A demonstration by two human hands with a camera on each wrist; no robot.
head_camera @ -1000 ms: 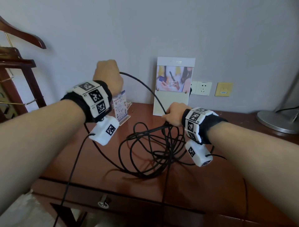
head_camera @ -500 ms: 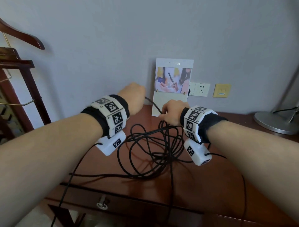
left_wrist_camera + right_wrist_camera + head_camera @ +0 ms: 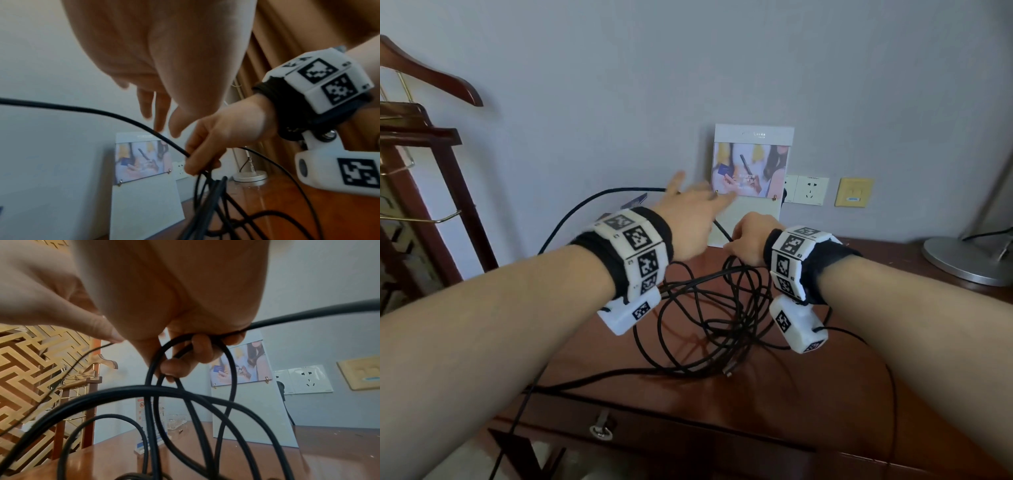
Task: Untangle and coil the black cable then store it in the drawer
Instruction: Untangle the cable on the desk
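The black cable [image 3: 688,329] lies in a tangle of loops on the brown desk [image 3: 808,394], and one strand arcs up to the left. My right hand [image 3: 750,236] grips several loops at their top, fingers curled round them [image 3: 195,353]. My left hand [image 3: 688,205] hovers just left of it with fingers spread and straight. In the left wrist view the strand [image 3: 102,112] passes under those fingers [image 3: 156,113] into the right hand [image 3: 216,138], and nothing sits in the left palm. The drawer [image 3: 688,438] below the desk edge is closed, with a ring pull [image 3: 601,428].
A white photo card [image 3: 751,192] leans on the wall behind the hands, beside sockets [image 3: 806,190] and a yellow plate [image 3: 854,192]. A lamp base [image 3: 969,260] stands at the right, a wooden hanger rack [image 3: 421,171] at the left. A small sign [image 3: 150,426] stands on the desk's left.
My left hand gripped the cable high on the left; it has moved right to the right hand, opened its fingers and let the strand go. The right hand kept its grip.
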